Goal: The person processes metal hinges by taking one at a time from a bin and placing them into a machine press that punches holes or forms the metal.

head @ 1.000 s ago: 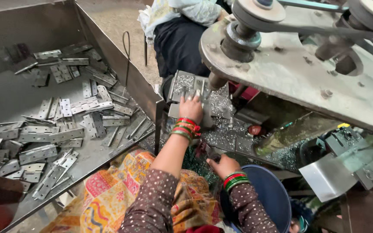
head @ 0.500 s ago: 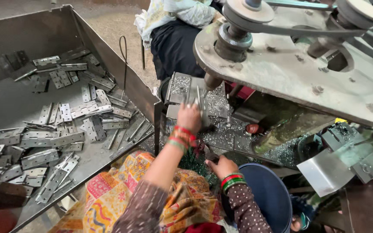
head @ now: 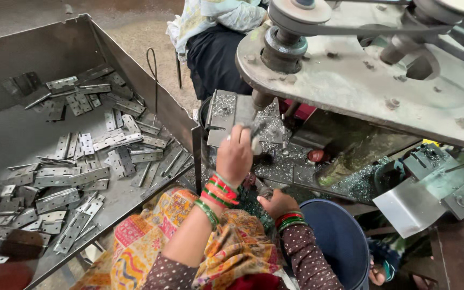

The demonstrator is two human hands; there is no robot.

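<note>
My left hand [head: 234, 156], with red and green bangles at the wrist, reaches forward to the drill machine's work table [head: 275, 161]. Its fingers are closed on a small metal hinge [head: 254, 134] just below the spindle [head: 261, 99]. My right hand [head: 277, 203] sits lower and nearer me, at the table's front edge beside a blue bucket [head: 339, 236]. Its fingers are curled, and I cannot tell whether it holds anything. Metal shavings cover the work table.
A large grey metal bin [head: 44, 53] on the left holds several loose hinges [head: 81, 172]. The machine's heavy plate with pulleys and belt [head: 361, 64] overhangs on the right. Another person [head: 216, 48] sits beyond the machine. A bent metal sheet [head: 409, 204] lies at the right.
My left hand has drawn back a little toward me from the spindle, still holding the hinge. The right hand has stayed in place.
</note>
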